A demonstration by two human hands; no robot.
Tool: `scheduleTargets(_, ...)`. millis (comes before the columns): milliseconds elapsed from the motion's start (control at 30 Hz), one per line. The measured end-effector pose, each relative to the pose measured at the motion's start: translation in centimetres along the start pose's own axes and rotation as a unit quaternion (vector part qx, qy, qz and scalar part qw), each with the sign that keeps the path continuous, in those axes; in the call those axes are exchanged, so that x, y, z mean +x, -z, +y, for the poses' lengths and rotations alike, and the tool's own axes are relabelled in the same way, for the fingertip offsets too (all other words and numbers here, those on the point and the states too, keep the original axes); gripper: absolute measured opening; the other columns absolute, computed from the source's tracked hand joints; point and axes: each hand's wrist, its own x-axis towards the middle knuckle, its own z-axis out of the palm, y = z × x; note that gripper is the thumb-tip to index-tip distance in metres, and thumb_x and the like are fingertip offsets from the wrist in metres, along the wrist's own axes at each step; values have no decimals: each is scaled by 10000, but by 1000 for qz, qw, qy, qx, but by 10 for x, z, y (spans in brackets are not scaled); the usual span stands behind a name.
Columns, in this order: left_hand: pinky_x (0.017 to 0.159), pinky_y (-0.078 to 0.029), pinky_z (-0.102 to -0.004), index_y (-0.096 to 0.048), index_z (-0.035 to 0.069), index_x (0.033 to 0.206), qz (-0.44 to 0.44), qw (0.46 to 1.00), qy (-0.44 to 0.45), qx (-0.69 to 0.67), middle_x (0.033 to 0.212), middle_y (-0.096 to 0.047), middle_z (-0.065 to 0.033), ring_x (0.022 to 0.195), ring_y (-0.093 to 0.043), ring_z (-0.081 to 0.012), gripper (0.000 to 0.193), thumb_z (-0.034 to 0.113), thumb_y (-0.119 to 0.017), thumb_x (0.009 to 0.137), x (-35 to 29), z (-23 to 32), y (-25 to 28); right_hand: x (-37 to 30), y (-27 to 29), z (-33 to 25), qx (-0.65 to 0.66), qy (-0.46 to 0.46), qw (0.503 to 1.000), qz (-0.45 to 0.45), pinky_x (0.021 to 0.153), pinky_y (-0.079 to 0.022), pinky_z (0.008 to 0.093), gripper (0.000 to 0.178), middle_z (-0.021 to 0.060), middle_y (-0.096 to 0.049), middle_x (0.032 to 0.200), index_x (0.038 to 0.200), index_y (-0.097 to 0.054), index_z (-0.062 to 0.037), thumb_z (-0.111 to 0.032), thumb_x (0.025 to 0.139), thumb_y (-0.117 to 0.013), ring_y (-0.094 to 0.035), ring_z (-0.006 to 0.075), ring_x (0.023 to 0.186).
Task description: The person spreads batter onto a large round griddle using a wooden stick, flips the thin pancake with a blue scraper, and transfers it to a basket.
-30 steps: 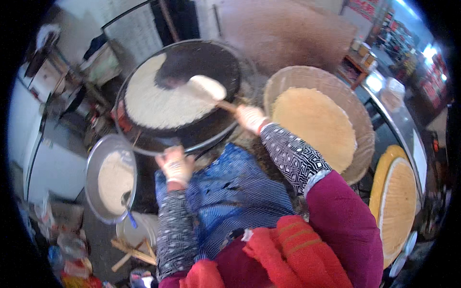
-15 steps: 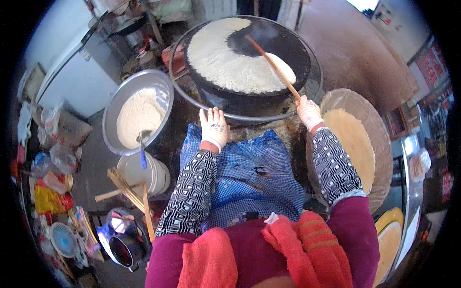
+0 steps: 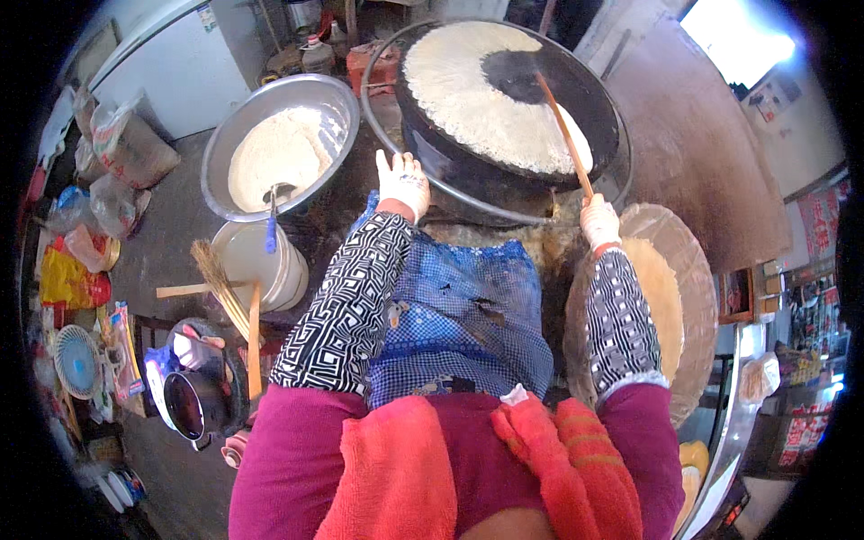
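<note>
My gloved right hand (image 3: 599, 223) grips one end of a long, thin wooden scraper (image 3: 565, 130), which slants over the round black griddle (image 3: 605, 126). Pale batter (image 3: 463, 90) covers much of the plate in a broad crescent, and its right end lies against the scraper. Dark plate shows at the centre and along the right side. With fingers apart and nothing held, my gloved left hand (image 3: 403, 183) is at the metal ring (image 3: 385, 135) around the griddle. The cuff hides whether its palm presses on the ring.
At left, a metal basin (image 3: 214, 171) holds batter and a blue-handled ladle (image 3: 271, 225). Below it stand a white bucket (image 3: 290, 274) and a straw brush (image 3: 216, 274). To the right, a plastic-lined round basket (image 3: 697, 315) holds flat tan pancakes (image 3: 661, 288). A brown board (image 3: 693, 162) lies behind.
The scraper has swung to a steeper angle on the griddle's right side. The thick batter lump beside it has thinned to a narrow strip. My view has shifted; my left hand stays near the ring.
</note>
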Motion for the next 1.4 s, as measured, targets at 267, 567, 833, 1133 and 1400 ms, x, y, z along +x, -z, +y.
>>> scheduleTargets(267, 1152, -66, -628, -428, -57, 1401, 106, 985, -127, -54, 1462, -422, -223, 1400, -326, -367, 574, 261, -448, 923, -42, 91, -11, -14, -6, 34, -18, -15, 999, 23, 785, -510, 539, 300, 268, -663, 854, 994, -583, -48, -335, 955, -506, -648, 462, 833)
scheduleTargets(567, 1140, -223, -551, -522, -26, 1276, 108, 987, -86, -85, 1293, -552, -195, 1249, -481, -354, 386, 107, -355, 955, -36, 40, -13, -5, -12, 23, 8, 68, 996, 59, 708, -508, 543, 295, 279, -653, 805, 932, -590, -33, -313, 956, -498, -637, 478, 794)
scheduleTargets(833, 1132, -184, -609, -584, -13, 1269, 128, 991, -45, 1, 1330, -554, -187, 1284, -472, -340, 453, 237, -517, 897, -28, 19, -13, 1, -16, 33, 62, 67, 996, -9, 782, -467, 504, 354, 300, -642, 950, 1043, -567, 39, -298, 990, -473, -606, 484, 919)
scheduleTargets(1133, 1165, -78, -613, -536, -8, 1343, 170, 977, 70, -109, 1444, -468, -174, 1381, -368, -339, 511, 266, -473, 916, 8, 7, -36, 46, -23, 27, -4, 130, 990, 52, 706, -461, 534, 321, 313, -637, 873, 942, -569, 24, -293, 962, -525, -606, 496, 860)
scheduleTargets(1400, 1175, -99, -614, -637, -15, 1202, 201, 972, -52, -109, 1326, -566, -163, 1323, -434, -326, 457, 252, -503, 856, 0, 58, -45, 67, -44, 44, -15, 142, 983, 117, 637, -461, 533, 275, 271, -648, 789, 914, -584, -16, -290, 937, -566, -633, 465, 787)
